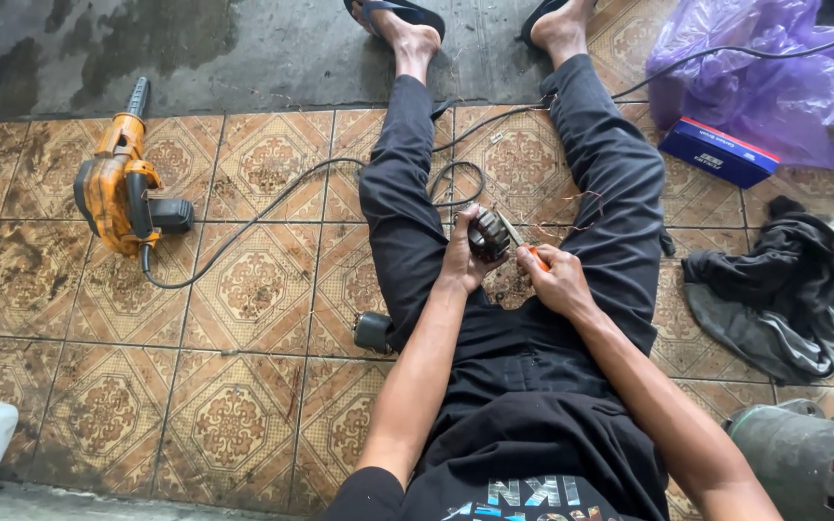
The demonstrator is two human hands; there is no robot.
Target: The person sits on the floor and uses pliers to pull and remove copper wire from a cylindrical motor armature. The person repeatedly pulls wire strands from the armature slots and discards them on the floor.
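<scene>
the round dark motor part (pixel 487 234) sits between the person's legs, just above the lap, held up off the floor tiles (pixel 243 289). the left hand (pixel 462 253) has its grip closed around the part. the right hand (pixel 554 280) has its grip closed on a small tool with an orange handle (pixel 531 254), and the thin metal tip touches the part. the tip could slip off the part and poke the left hand, because that hand is right next to it. thin wires could snap if the push is too hard. farther out lie a black cord (pixel 272 203), an orange blower (pixel 118 188), a dark cloth (pixel 784 289), a blue box (pixel 716 151) and a purple bag (pixel 764 68).
</scene>
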